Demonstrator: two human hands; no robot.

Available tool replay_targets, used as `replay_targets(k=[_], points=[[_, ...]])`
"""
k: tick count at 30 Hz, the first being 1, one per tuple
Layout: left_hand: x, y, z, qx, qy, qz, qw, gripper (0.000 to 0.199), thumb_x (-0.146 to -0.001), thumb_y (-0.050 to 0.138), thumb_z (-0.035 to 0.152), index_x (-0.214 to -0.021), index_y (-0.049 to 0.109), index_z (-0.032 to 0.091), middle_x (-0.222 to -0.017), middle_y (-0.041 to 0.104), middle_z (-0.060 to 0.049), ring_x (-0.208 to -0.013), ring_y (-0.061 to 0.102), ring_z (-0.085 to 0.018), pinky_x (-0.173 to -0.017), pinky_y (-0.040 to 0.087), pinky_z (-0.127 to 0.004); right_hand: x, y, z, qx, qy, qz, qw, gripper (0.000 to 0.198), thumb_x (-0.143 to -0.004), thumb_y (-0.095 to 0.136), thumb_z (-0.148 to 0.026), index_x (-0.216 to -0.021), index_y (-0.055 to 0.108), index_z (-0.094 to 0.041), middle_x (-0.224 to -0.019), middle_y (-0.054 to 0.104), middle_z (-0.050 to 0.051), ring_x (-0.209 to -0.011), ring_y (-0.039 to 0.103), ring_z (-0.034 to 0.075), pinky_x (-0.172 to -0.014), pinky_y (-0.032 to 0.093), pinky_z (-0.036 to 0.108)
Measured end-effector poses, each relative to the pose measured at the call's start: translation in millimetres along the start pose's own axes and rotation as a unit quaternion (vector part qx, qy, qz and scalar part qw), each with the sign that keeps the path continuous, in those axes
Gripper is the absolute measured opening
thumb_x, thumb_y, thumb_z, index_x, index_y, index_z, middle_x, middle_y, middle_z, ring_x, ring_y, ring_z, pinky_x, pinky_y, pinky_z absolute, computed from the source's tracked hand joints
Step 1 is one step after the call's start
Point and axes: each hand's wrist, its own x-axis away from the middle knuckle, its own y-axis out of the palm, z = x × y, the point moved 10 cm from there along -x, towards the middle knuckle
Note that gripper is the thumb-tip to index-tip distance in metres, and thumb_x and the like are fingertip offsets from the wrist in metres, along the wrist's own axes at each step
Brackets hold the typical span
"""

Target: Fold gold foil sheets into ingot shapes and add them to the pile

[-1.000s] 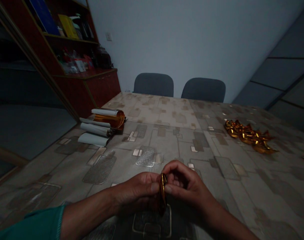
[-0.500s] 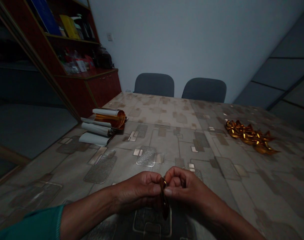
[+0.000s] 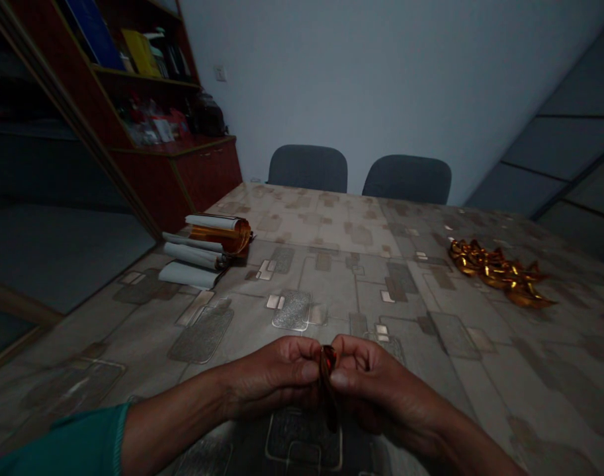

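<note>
Between my fingertips, just above the near part of the table, is a small piece of folded shiny gold paper [image 3: 327, 370], seen nearly edge-on. My left hand [image 3: 284, 370] is closed on its left side, thumb and forefinger pinching. My right hand [image 3: 368, 373] pinches the other side, its thumb near the middle of the piece. The lower end of the gold paper hangs in shadow between the two hands. On the table's right side lies a cluster of folded gold paper boat-like shapes [image 3: 500, 271].
A stack of curled gold and white-backed sheets [image 3: 202, 251] lies at the left of the patterned tablecloth [image 3: 341, 277]. Two grey chairs [image 3: 307, 168] stand at the far edge. A reddish wooden cabinet [image 3: 207, 168] with loaded shelves is at the back left.
The gold paper has opened slightly at its top, showing a reddish-gold inner face. Both hands have shifted only slightly, still pinching it.
</note>
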Motion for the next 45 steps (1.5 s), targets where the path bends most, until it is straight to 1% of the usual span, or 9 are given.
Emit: replay_targets(k=[3,6,8,15,21,29,35,41,45], points=[[1,7,2,-0.007,-0.003,-0.025,1.0,0.041,-0.066,0.088,0.042,-0.087,0.07,0.011,-0.076,0.063,-0.002,-0.067,0.059,-0.009,-0.066,0.044,-0.019,-1,-3,-8,-0.026,-0.032,0.001,0.999,0.035,-0.074,0.081,-0.045,-0.081,0.059,-0.019,-0.055,0.053,-0.006,-0.04,0.035,0.005,-0.038,0.025,0.018],[3,17,-1,-0.022,-0.027,-0.06,0.998,0.043,-0.066,0.087,0.048,-0.082,0.07,0.012,-0.068,0.059,0.0,-0.056,0.051,-0.007,-0.055,0.039,-0.017,0,-4,-16,-0.032,-0.074,0.006,0.997,0.03,-0.087,0.07,-0.045,-0.099,0.062,-0.019,-0.06,0.055,-0.005,-0.041,0.037,0.005,-0.041,0.026,0.018],[4,20,-6,-0.031,-0.046,-0.07,0.996,0.044,-0.066,0.086,0.05,-0.082,0.071,0.012,-0.069,0.059,0.0,-0.054,0.048,-0.007,-0.052,0.037,-0.018,0,-2,-18,-0.007,-0.093,0.006,0.996,0.032,-0.089,0.068,-0.044,-0.109,0.063,-0.02,-0.063,0.056,-0.005,-0.045,0.039,0.005,-0.044,0.027,0.019],[0,11,-7,0.005,-0.029,-0.045,0.999,0.038,-0.068,0.087,0.043,-0.083,0.071,0.012,-0.068,0.056,0.001,-0.058,0.048,-0.008,-0.059,0.04,-0.019,-1,3,-15,0.016,-0.106,-0.012,0.994,0.031,-0.077,0.08,-0.04,-0.091,0.062,-0.02,-0.071,0.057,-0.004,-0.061,0.048,0.009,-0.059,0.034,0.023],[-1,-7,-11,-0.017,-0.047,-0.007,0.999,0.043,-0.065,0.088,0.041,-0.087,0.068,0.01,-0.075,0.062,-0.002,-0.064,0.055,-0.01,-0.064,0.043,-0.022,-1,-5,-8,0.04,-0.083,-0.02,0.996,0.03,-0.079,0.079,-0.036,-0.093,0.059,-0.02,-0.076,0.057,-0.003,-0.066,0.048,0.01,-0.061,0.033,0.023],[2,-10,-3,-0.037,-0.044,0.012,0.998,0.039,-0.065,0.089,0.039,-0.08,0.064,0.013,-0.063,0.062,0.002,-0.05,0.054,-0.007,-0.05,0.04,-0.018,-2,-7,-10,0.062,-0.072,-0.009,0.995,0.03,-0.078,0.079,-0.037,-0.092,0.059,-0.02,-0.068,0.055,-0.004,-0.053,0.041,0.007,-0.048,0.025,0.022],[1,-9,-1,-0.004,-0.026,0.013,1.0,0.038,-0.067,0.089,0.034,-0.087,0.064,0.012,-0.079,0.068,-0.003,-0.067,0.065,-0.011,-0.064,0.049,-0.022,-6,-11,-3,0.028,-0.05,0.018,0.998,0.037,-0.072,0.084,-0.039,-0.09,0.06,-0.017,-0.066,0.059,-0.003,-0.049,0.041,0.006,-0.045,0.023,0.021],[-1,-8,-1,-0.019,-0.006,0.015,1.0,0.039,-0.065,0.089,0.037,-0.083,0.065,0.011,-0.077,0.07,-0.004,-0.065,0.066,-0.011,-0.061,0.048,-0.02,-2,-14,3,0.033,0.008,0.051,0.998,0.04,-0.065,0.088,-0.042,-0.078,0.065,-0.013,-0.061,0.059,-0.001,-0.048,0.038,0.004,-0.043,0.019,0.02],[-1,-11,-4,-0.014,-0.003,0.02,1.0,0.04,-0.064,0.091,0.035,-0.084,0.064,0.012,-0.079,0.071,-0.004,-0.069,0.066,-0.013,-0.064,0.047,-0.021,-1,-14,5,0.037,0.025,0.036,0.998,0.04,-0.066,0.086,-0.045,-0.068,0.062,-0.014,-0.053,0.049,-0.006,-0.044,0.031,0.004,-0.042,0.017,0.02]])
